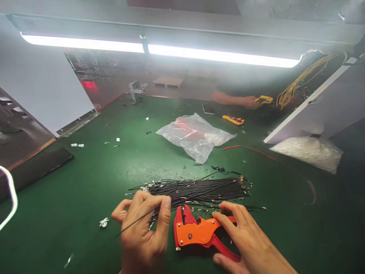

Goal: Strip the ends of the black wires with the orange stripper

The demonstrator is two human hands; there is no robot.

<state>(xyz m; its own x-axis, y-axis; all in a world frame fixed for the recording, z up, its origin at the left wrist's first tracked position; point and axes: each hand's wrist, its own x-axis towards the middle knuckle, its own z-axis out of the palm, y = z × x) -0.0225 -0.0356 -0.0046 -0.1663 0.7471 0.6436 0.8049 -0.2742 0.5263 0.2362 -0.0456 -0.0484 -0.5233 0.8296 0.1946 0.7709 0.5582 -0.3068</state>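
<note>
My left hand [145, 224] pinches a thin black wire [138, 220] between thumb and forefinger, and the wire slants down to the left across the palm. Just to its right lies an orange and red wire stripper [196, 232], jaws pointing left and up. My right hand [245, 236] is around the tool's handles, with fingers on the upper handle and thumb by the lower red one. Beyond both hands is a pile of black wires [196, 190] with bare copper and metal ends, and small wire scraps around it.
Past the wires lies a clear plastic bag [196, 135] with red and white contents. A yellow tool [233, 120] and a red wire [256, 150] are at the right, near a filled bag [308, 152]. Across the green table [94, 171], a person's hand holds another yellow tool [264, 99].
</note>
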